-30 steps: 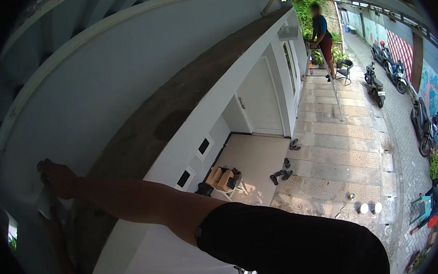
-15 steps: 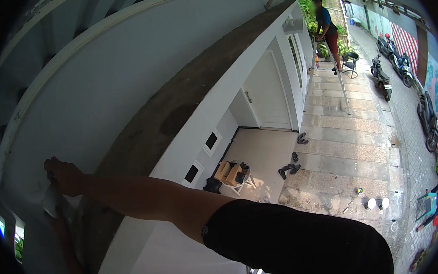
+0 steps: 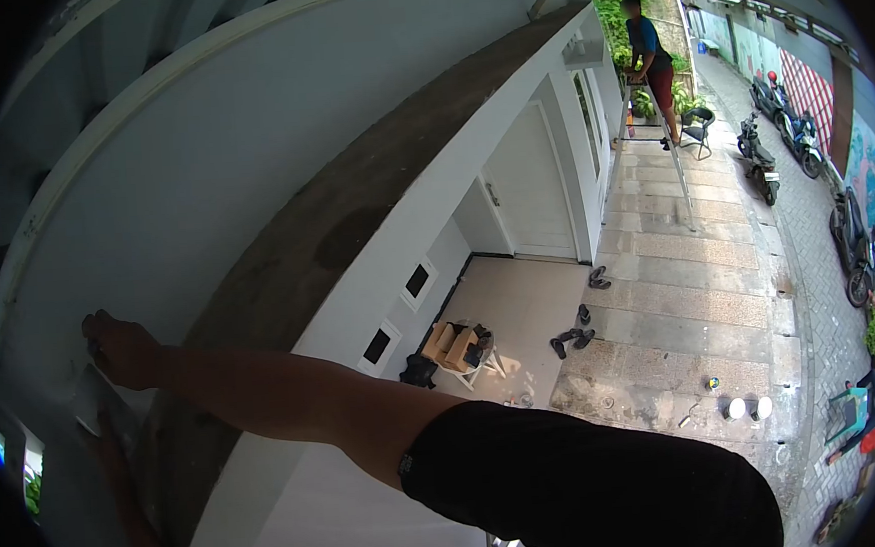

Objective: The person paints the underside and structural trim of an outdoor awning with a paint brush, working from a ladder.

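My right hand [image 3: 119,348] is at the far left against the pale wall [image 3: 199,138], its fingers curled around something too small and dark to make out. The bare forearm reaches across the brown ledge [image 3: 291,257] from a black sleeve. A flat, pale piece [image 3: 89,400] shows just below the right hand, between my two hands. Lower down, my left hand [image 3: 109,444] is dim and close to that piece; its fingers cannot be made out clearly.
Far below are a stool [image 3: 481,371] with an open cardboard box [image 3: 452,346], sandals [image 3: 572,341] and white buckets [image 3: 734,409]. Another person [image 3: 650,50] stands on a ladder [image 3: 684,173] beyond. Motorbikes [image 3: 757,162] line the lane. Someone sits at the right edge.
My right hand has shifted slightly left and up along the wall. The ground scene has slid a little to the left in view.
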### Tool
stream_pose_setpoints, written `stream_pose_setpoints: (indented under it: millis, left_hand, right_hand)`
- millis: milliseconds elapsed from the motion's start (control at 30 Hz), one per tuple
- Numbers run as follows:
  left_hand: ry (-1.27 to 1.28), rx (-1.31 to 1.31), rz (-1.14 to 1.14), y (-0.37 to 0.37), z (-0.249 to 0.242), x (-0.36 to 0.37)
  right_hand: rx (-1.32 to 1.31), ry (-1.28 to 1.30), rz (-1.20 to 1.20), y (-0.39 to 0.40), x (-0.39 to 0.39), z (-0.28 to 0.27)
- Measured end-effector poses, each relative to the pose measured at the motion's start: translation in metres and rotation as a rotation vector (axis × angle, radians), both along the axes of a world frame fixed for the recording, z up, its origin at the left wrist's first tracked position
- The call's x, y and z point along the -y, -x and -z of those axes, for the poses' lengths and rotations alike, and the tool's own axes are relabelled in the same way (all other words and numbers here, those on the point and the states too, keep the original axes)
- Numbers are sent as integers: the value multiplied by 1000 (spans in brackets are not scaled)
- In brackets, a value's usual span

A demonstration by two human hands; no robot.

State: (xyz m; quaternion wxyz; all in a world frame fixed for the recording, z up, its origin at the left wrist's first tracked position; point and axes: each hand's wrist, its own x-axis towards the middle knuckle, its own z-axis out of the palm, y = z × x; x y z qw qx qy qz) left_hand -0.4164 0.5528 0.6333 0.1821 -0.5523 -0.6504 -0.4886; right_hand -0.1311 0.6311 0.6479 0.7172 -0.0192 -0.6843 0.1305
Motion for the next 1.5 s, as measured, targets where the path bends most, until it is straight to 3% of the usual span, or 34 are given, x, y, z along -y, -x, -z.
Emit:
stream_pose_setpoints:
  millis: [100, 233, 533, 633, 867, 1200, 1400, 1500]
  left_hand:
    - [16, 99, 78, -34, -1, 16]
    - [42, 29, -18, -37, -3, 17]
    - [15, 22, 40, -38, 0, 18]
    - [31, -56, -76, -49, -1, 24]
    - [-12, -18, 45, -24, 5, 10]
    - [34, 2, 108, -43, 2, 18]
    - [64, -34, 48, -42, -2, 15]
    - [64, 60, 3, -57, 3, 20]
  right_hand:
    - [20, 9, -9, 1, 1, -1]
    - [26, 10, -28, -1, 4, -2]
    - [30, 18, -52, 0, 3, -3]
    - [31, 15, -19, 2, 3, -3]
    - [42, 9, -32, -3, 3, -2]
    - [27, 8, -38, -2, 2, -3]
    - [104, 12, -30, -6, 2, -4]
    - [16, -3, 11, -6, 3, -6]
